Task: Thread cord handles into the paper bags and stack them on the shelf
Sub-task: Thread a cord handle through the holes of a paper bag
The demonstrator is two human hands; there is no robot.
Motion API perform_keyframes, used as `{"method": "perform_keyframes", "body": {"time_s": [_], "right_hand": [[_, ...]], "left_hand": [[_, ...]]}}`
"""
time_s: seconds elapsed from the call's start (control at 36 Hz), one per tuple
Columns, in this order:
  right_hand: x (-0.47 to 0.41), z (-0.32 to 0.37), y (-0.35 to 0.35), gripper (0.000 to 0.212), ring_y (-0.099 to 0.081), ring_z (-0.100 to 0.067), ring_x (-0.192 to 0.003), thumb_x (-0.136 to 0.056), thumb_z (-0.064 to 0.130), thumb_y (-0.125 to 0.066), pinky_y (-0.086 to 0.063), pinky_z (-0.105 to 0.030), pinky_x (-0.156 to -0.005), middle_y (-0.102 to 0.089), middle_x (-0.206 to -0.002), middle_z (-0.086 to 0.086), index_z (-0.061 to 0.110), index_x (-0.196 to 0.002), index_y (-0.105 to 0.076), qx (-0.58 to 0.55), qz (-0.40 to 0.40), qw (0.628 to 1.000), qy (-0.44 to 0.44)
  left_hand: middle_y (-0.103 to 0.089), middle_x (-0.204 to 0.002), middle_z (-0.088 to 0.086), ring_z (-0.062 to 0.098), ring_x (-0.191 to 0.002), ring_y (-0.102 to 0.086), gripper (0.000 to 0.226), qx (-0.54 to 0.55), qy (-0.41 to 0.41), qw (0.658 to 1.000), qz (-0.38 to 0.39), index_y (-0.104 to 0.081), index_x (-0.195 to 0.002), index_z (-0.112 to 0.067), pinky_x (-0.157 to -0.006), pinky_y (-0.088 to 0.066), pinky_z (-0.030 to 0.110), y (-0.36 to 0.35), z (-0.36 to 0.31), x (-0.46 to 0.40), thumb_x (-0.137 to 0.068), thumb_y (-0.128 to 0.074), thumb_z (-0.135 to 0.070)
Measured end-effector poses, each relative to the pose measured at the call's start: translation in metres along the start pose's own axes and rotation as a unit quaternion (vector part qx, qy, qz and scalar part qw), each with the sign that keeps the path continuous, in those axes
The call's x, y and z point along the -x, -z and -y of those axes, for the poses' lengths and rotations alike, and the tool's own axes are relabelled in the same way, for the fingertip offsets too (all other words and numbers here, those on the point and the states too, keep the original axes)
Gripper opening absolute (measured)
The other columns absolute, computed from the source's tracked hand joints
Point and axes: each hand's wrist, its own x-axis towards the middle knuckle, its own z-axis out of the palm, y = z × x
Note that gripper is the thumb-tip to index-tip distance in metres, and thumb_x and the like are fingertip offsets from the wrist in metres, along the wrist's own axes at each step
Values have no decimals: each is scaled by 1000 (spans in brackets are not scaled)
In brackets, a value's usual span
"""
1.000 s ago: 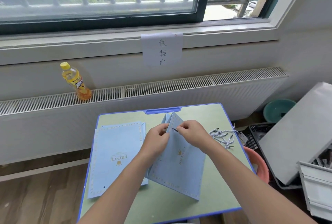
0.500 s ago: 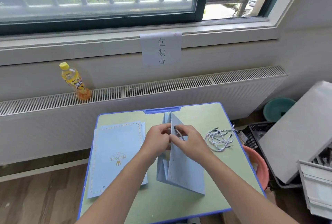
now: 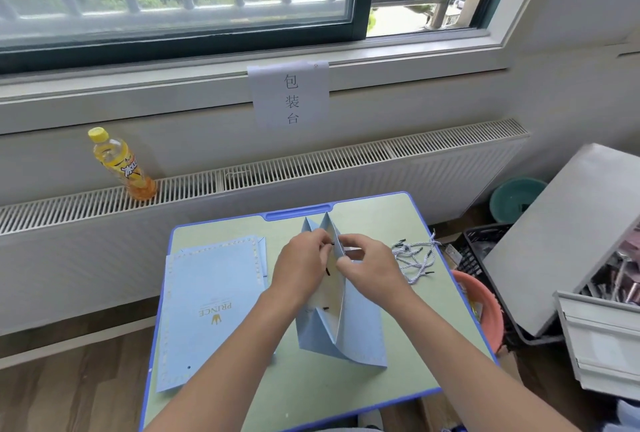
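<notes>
A light blue paper bag (image 3: 349,324) is standing partly opened on the green table (image 3: 346,393), its mouth pointing away toward the window and its folded side gussets showing at the far end. The left hand (image 3: 301,265) is reaching in from the left, its fingers curled and pinching a black-tipped cord end (image 3: 331,243) at the upper edge of the bag wall. The right hand (image 3: 367,265) is sitting just opposite on the other side of that wall, fingers bent and gripping the paper near the rim, thumb pressing toward the left hand. Another black cord tip (image 3: 327,271) is hanging just below the left fingers, and a third dark tip (image 3: 325,308) is showing lower down inside the bag; whether these belong to one cord cannot be told.

To the left, a stack of flat paper bags (image 3: 211,313) printed with "PRINCE" and a gold crown is lying on the table, near the standing bag but not touching it. To the right of the hands, a loose bundle of grey-white twisted cord handles (image 3: 415,258) is resting near the table's right edge.

A yellow drink bottle (image 3: 119,163) is standing upright on the radiator grille (image 3: 277,171) below the window. A paper sign (image 3: 289,95) with Chinese characters is hanging from the sill. A pink basin (image 3: 479,307) is sitting on the floor beside the table.
</notes>
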Motion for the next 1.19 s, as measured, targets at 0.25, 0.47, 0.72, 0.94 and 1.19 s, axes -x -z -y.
{"method": "perform_keyframes", "body": {"time_s": [0.25,0.47,0.72,0.94,1.19], "right_hand": [[-9,-6,14,10,-69,-16,-86,-80,14,-61,-49,-19,-63,-70,-92,4,16,-89,-66,36,-61,997,-44],[-9,-7,19,3,-59,-9,-73,-82,18,-60,-41,-11,-56,-65,-82,6,15,-82,-60,44,-59,996,-47],[-18,-12,8,18,-68,-14,-88,-92,15,-55,-51,-22,-67,-70,-101,2,25,-100,-68,-4,54,998,-19],[-20,-38,12,26,-68,-14,-80,-89,4,-56,-52,-21,-70,-73,-95,-5,16,-111,-62,19,98,993,-62],[-13,-75,20,12,-61,-2,-73,-90,16,-61,-44,-13,-58,-70,-79,15,23,-93,-71,122,108,981,-108]], "left_hand": [[-57,-90,6,29,-83,-56,8,-75,15,996,53,-49,-87,-13,-69,-45,38,1,-6,-2,-92,-43,-10],[-53,-114,3,29,-90,-57,11,-172,-25,976,133,-55,-94,-9,-72,-45,34,-1,-3,4,-92,-45,-7],[-51,-73,4,17,-66,-43,25,92,45,977,185,-59,-85,1,-60,-34,30,9,2,9,-89,-45,-18],[-66,-94,0,17,-88,-65,10,143,135,970,141,-57,-97,-17,-73,-53,32,-13,32,17,-90,-51,-13],[-67,-91,1,22,-83,-65,45,187,169,967,37,-37,-120,-43,-75,-54,39,-12,45,18,-92,-44,-8]]}}
